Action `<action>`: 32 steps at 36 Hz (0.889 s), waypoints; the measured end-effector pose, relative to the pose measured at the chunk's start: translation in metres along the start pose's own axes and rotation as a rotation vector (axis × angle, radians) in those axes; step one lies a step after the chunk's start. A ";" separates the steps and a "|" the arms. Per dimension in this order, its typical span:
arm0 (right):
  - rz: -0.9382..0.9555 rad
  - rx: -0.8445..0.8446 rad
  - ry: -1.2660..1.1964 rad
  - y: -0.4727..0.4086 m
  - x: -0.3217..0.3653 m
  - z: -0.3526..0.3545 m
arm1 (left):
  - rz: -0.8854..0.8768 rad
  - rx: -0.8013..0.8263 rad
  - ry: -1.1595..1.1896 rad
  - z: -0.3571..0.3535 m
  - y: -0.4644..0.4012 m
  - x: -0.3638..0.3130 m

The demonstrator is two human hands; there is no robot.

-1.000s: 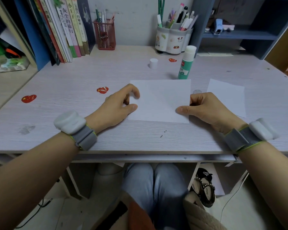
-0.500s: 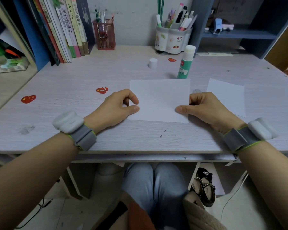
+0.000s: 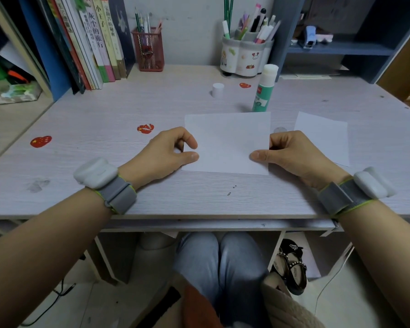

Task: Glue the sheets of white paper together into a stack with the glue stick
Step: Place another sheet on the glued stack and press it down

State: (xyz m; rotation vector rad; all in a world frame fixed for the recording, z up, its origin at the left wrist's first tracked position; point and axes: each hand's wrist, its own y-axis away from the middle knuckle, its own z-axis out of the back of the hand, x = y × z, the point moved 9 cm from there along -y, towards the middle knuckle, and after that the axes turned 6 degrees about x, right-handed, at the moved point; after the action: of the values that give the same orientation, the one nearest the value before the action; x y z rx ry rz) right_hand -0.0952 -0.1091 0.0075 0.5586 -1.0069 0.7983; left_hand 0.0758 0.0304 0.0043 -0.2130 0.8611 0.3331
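Head view: paper stack (image 3: 227, 143) flat on tabletop (image 3: 104, 114), left hand (image 3: 166, 153) and right hand (image 3: 291, 153) each pinching a side edge. Glue stick (image 3: 264, 88) upright, uncapped, beyond and nearer the right grip; loose sheet (image 3: 322, 136) just right of it.

Matt white paper sheet (image 3: 227, 140) lies on a pale wood-grain desk (image 3: 128, 114); glue stick (image 3: 263, 91) is smooth plastic.
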 end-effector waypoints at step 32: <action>0.002 -0.012 0.024 0.002 0.002 0.000 | -0.019 0.019 -0.078 -0.002 0.002 -0.003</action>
State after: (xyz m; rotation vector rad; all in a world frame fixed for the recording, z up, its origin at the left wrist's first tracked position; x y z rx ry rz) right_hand -0.0963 -0.1077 0.0093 0.5366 -0.9895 0.7987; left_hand 0.0725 0.0310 0.0052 -0.1893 0.7844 0.3130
